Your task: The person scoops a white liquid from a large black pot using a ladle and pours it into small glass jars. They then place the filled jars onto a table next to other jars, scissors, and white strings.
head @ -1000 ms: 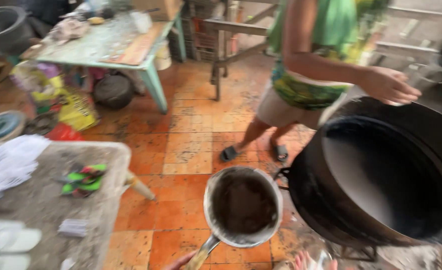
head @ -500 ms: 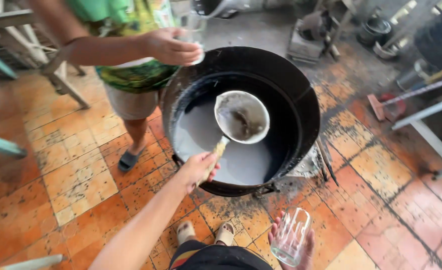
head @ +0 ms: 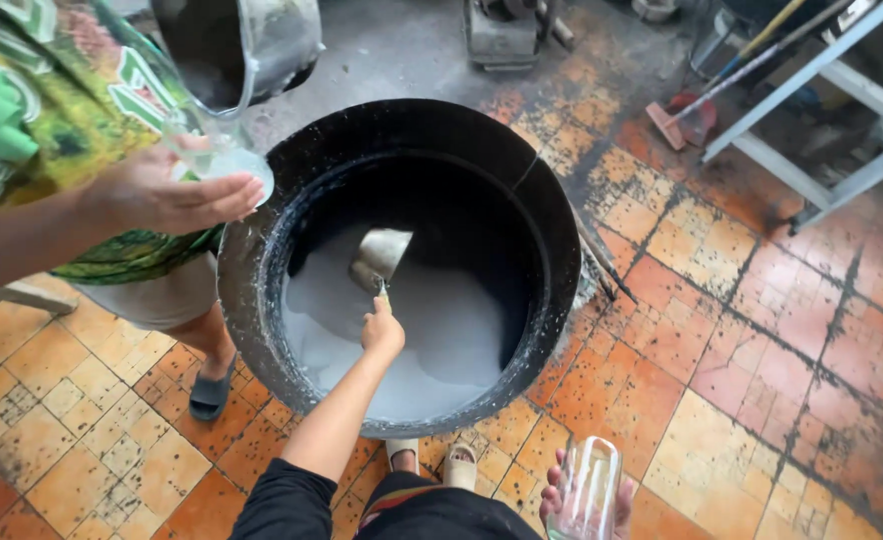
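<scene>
My left hand [head: 383, 332] grips the handle of a metal ladle [head: 379, 257] and reaches down into a big black pot [head: 552, 250]. The ladle's bowl is tipped low, just above the white liquid [head: 442, 340] that fills the pot's bottom. My right hand [head: 584, 495] holds a clear drinking glass [head: 589, 487] down by my knee, outside the pot. Across the pot's left rim another person's hand [head: 167, 193] holds a second clear glass [head: 227, 160] under a tilted metal pot [head: 237, 45].
The other person stands at the left in a green patterned shirt [head: 52, 110], a sandalled foot [head: 209, 392] on the orange tiled floor [head: 742, 340]. A white metal frame [head: 822, 120] and a broom [head: 692, 115] are at the upper right. My feet [head: 432, 462] touch the pot's near side.
My left hand has lowered the ladle from above the pot down into it, close to the white liquid. The view has moved nearer the pot. The other person's glass stays over the left rim.
</scene>
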